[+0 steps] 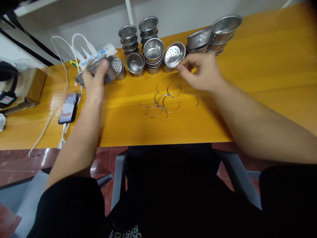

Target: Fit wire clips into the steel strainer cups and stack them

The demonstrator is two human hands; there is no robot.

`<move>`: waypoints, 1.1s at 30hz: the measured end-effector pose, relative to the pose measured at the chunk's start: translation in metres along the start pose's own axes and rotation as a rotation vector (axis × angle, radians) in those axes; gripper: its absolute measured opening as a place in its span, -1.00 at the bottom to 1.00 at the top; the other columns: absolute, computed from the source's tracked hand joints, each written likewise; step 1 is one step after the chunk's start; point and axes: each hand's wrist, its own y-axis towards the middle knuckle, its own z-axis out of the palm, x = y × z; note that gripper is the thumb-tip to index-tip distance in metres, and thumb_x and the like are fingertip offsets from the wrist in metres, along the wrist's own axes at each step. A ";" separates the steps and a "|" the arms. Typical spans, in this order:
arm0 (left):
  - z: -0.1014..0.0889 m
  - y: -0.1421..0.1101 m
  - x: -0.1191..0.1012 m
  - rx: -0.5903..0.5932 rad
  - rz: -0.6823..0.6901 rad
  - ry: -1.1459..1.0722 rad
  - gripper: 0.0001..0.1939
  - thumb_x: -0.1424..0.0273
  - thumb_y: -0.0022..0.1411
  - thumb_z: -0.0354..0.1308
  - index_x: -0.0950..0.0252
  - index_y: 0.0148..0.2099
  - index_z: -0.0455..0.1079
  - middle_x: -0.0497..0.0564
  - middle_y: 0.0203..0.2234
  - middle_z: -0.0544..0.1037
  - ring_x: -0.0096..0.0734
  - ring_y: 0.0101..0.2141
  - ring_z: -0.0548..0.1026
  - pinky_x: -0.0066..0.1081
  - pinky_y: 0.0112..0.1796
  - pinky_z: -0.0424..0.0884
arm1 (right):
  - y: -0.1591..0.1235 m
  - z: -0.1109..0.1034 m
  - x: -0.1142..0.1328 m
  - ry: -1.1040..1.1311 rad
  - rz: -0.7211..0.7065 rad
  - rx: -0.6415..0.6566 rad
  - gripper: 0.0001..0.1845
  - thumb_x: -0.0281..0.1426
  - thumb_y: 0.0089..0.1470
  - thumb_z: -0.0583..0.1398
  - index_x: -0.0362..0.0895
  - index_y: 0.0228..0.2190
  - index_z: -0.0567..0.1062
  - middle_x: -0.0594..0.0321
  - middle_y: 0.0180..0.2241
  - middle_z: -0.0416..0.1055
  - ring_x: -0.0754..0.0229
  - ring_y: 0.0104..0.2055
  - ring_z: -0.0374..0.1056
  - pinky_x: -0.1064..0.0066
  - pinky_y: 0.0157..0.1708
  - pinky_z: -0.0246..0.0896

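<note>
Blurred by motion, my left hand (95, 77) is closed around a metal cup (110, 73) at the left of the cup group. My right hand (200, 71) has its thumb and forefinger pinched at the lower right rim of a perforated metal cup (174, 55), which tilts toward me over another cup. Its other fingers are curled. Several thin curved wires (162, 102) lie loosely on the yellow wooden table (123, 129) between my forearms.
Stacked perforated cups (153, 51) line the back, with wider ones (223, 33) at the right. To the left are a phone (69, 109), white cables (44, 138), a power strip (106, 50) and headphones (8, 82) beside a box (36, 86). Grey chair arms (119, 178) flank my lap.
</note>
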 end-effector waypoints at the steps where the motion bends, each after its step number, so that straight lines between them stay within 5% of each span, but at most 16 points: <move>1: 0.016 -0.008 -0.010 -0.081 -0.018 -0.044 0.19 -0.75 0.28 0.40 0.13 0.42 0.47 0.07 0.32 0.79 0.08 0.37 0.70 0.23 0.48 0.63 | 0.000 0.001 -0.002 0.001 0.004 0.002 -0.34 0.34 0.56 0.38 0.04 -0.26 0.68 0.05 -0.32 0.71 -0.11 -0.30 0.54 -0.04 -0.17 0.49; 5: 0.059 -0.027 -0.033 0.159 -0.081 -0.004 0.25 -0.81 0.02 0.53 0.10 0.30 0.56 0.16 0.19 0.82 0.37 0.36 0.77 0.40 0.37 0.70 | -0.001 0.001 -0.007 0.006 0.020 0.012 -0.30 0.40 0.56 0.38 0.04 -0.22 0.71 0.04 -0.30 0.71 -0.13 -0.29 0.55 -0.08 -0.12 0.52; 10: 0.076 -0.030 -0.027 0.190 -0.034 -0.012 0.19 -0.69 0.00 0.66 0.04 0.31 0.49 0.19 0.19 0.78 0.45 0.43 0.70 0.39 0.43 0.68 | -0.001 0.001 -0.013 0.018 0.011 0.075 -0.35 0.34 0.55 0.40 0.03 -0.19 0.74 0.08 -0.30 0.74 -0.08 -0.31 0.53 -0.02 -0.21 0.49; 16: 0.075 -0.035 -0.021 0.155 -0.052 -0.021 0.21 -0.68 0.00 0.65 0.04 0.35 0.50 0.19 0.17 0.83 0.14 0.39 0.73 0.20 0.33 0.66 | 0.000 0.002 -0.025 0.037 0.032 0.253 -0.46 0.27 0.46 0.49 0.07 -0.19 0.78 0.12 -0.27 0.79 -0.14 -0.27 0.59 -0.07 -0.16 0.55; 22: 0.070 -0.034 -0.024 0.197 -0.033 -0.013 0.15 -0.57 0.05 0.70 0.03 0.35 0.45 0.24 0.24 0.79 0.19 0.25 0.77 0.25 0.29 0.73 | 0.000 -0.002 -0.022 0.043 0.048 0.567 -0.45 0.29 0.42 0.58 0.11 0.01 0.88 0.16 -0.14 0.82 -0.08 -0.19 0.60 0.01 -0.13 0.56; 27: 0.065 -0.030 -0.002 0.194 0.063 0.003 0.25 -0.64 -0.02 0.70 0.06 0.38 0.46 0.21 0.23 0.76 0.29 0.29 0.77 0.28 0.40 0.74 | 0.003 -0.001 -0.018 -0.073 -0.028 0.676 -0.63 0.06 0.51 0.50 0.08 0.05 0.88 0.10 -0.06 0.81 -0.09 -0.16 0.64 0.04 -0.08 0.51; 33: 0.060 -0.026 0.020 0.138 0.154 -0.001 0.19 -0.63 0.14 0.66 0.08 0.41 0.47 0.21 0.22 0.76 0.18 0.26 0.80 0.25 0.45 0.76 | 0.004 -0.001 -0.003 -0.179 -0.018 0.749 -0.76 -0.22 0.51 0.34 0.03 -0.01 0.84 0.02 -0.03 0.82 -0.18 -0.08 0.68 0.00 0.02 0.51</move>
